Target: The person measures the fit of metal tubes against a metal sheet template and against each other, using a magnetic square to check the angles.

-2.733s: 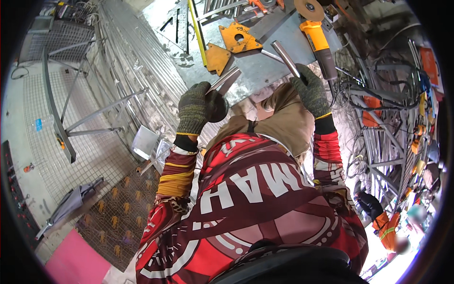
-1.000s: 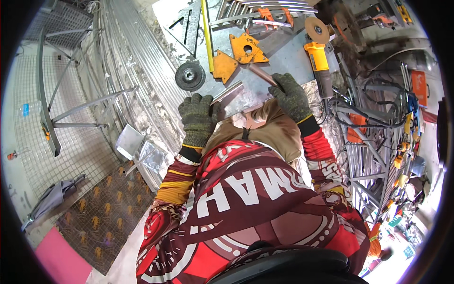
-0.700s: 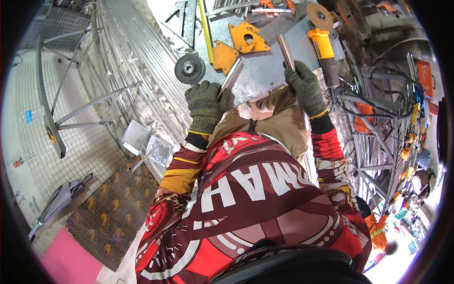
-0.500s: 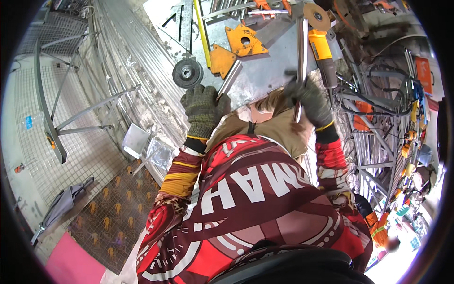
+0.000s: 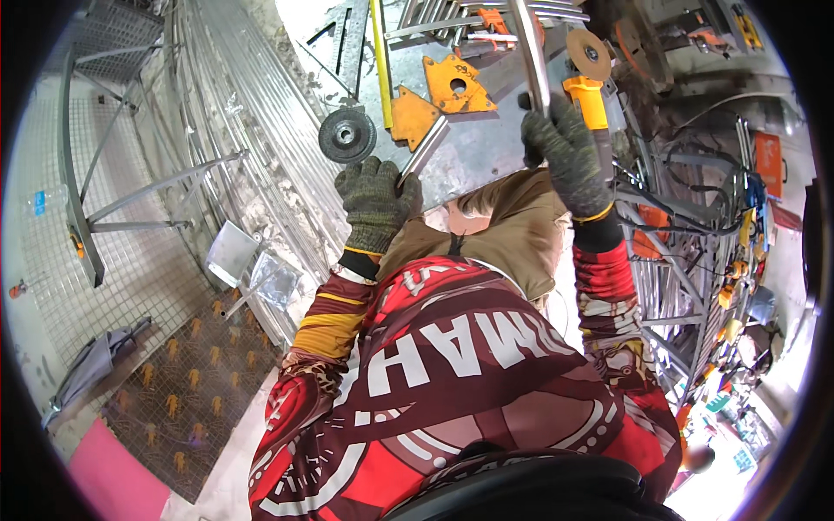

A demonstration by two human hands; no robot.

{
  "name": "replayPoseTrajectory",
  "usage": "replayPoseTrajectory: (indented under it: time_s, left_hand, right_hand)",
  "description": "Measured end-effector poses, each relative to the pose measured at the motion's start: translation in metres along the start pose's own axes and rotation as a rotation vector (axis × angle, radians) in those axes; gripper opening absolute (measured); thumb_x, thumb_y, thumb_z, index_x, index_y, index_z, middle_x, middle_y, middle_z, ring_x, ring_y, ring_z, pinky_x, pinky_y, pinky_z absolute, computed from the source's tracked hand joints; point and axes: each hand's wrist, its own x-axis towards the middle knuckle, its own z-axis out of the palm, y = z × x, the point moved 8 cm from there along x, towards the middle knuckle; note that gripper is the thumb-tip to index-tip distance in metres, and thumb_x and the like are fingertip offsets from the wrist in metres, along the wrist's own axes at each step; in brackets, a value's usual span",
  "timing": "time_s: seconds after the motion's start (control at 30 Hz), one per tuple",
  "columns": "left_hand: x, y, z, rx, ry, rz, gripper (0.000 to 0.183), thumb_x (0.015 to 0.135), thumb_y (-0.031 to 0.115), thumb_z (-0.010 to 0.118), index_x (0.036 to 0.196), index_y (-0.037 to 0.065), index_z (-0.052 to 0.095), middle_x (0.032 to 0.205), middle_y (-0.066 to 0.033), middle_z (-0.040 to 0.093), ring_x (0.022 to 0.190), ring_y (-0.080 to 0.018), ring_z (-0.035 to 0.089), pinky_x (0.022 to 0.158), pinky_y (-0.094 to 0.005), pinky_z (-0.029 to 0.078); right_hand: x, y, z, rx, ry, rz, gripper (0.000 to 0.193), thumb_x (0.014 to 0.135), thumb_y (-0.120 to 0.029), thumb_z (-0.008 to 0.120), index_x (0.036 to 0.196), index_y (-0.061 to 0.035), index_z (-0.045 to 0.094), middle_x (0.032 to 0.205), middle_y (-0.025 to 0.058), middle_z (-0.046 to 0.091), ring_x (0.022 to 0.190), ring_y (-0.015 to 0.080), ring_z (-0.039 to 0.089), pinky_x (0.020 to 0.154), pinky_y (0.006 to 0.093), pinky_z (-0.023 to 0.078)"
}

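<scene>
My left hand point(image 5: 376, 201), in a dark knitted glove, rests at the table's near edge. Its thumb and fingers close around the lower end of a short shiny metal tube point(image 5: 426, 148) lying on the metal table point(image 5: 469, 156). A black grinding disc point(image 5: 347, 135) lies just beyond those fingers. My right hand point(image 5: 565, 148), gloved alike, grips a longer metal tube point(image 5: 530, 52) that rises from the fist toward the far edge. Two orange welding magnets point(image 5: 458, 84) lie between the hands. To the right of my right hand is a yellow angle grinder point(image 5: 586, 102) with a brown disc.
At the back of the table are a yellow strip point(image 5: 380, 65), a metal square point(image 5: 349, 52) and several tubes with orange clamps point(image 5: 493, 22). Long metal profiles point(image 5: 269, 113) lie on the floor at left. Cables and a metal rack point(image 5: 673, 286) stand at right.
My right hand has moved forward with the long tube, which now leans farther over the table. The left hand stays by the short tube. The view has shifted slightly.
</scene>
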Motion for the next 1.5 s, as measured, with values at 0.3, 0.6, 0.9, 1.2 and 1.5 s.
replayPoseTrajectory:
  time_s: [0.3, 0.6, 0.9, 1.2, 1.5]
  left_hand:
    - [0.0, -0.003, 0.005, -0.018, 0.021, -0.012, 0.027, 0.075, 0.037, 0.075, 0.072, 0.013, 0.064, 0.081, -0.009, 0.059, 0.082, -0.0365, 0.059, 0.078, -0.054, 0.04]
    - [0.006, 0.001, 0.006, -0.013, 0.007, 0.008, 0.025, 0.073, 0.035, 0.074, 0.072, 0.013, 0.064, 0.079, -0.0093, 0.059, 0.08, -0.0361, 0.06, 0.078, -0.0532, 0.041]
    - [0.008, 0.003, 0.007, 0.027, 0.001, 0.025, 0.026, 0.075, 0.037, 0.073, 0.072, 0.012, 0.064, 0.08, -0.0101, 0.06, 0.081, -0.036, 0.059, 0.078, -0.0536, 0.041]
    - [0.016, 0.008, 0.009, 0.055, -0.083, 0.09, 0.028, 0.076, 0.038, 0.073, 0.074, 0.012, 0.064, 0.082, -0.0102, 0.06, 0.08, -0.0355, 0.06, 0.079, -0.0529, 0.041]
    - [0.021, 0.008, 0.013, 0.007, -0.112, 0.074, 0.025, 0.076, 0.038, 0.074, 0.078, 0.014, 0.065, 0.083, -0.0091, 0.059, 0.085, -0.0356, 0.058, 0.079, -0.0511, 0.041]
  right_hand:
    - [0.077, 0.055, 0.005, -0.916, -0.032, -0.326, 0.026, 0.099, -0.022, 0.06, 0.114, -0.0004, 0.062, 0.103, 0.0196, 0.064, 0.094, 0.0371, 0.064, 0.079, 0.0454, 0.052]
    - [0.184, 0.056, 0.047, -1.205, 0.129, -0.45, 0.038, 0.095, -0.031, 0.065, 0.129, -0.0142, 0.065, 0.116, 0.0133, 0.068, 0.112, 0.0311, 0.064, 0.093, 0.0454, 0.051]
    - [0.095, 0.027, -0.007, -0.845, 0.434, -0.659, 0.03, 0.092, -0.031, 0.068, 0.111, -0.0068, 0.072, 0.109, 0.0148, 0.071, 0.1, 0.034, 0.068, 0.089, 0.0417, 0.052]
    - [0.065, 0.107, -0.086, -0.844, 0.539, -0.469, 0.02, 0.092, -0.024, 0.066, 0.102, -0.0068, 0.072, 0.098, 0.015, 0.071, 0.095, 0.0374, 0.067, 0.085, 0.0461, 0.052]
    - [0.067, 0.117, -0.082, -1.012, 0.605, -0.493, 0.019, 0.092, -0.028, 0.064, 0.099, -0.0128, 0.072, 0.095, 0.0127, 0.069, 0.092, 0.0368, 0.066, 0.081, 0.0489, 0.052]
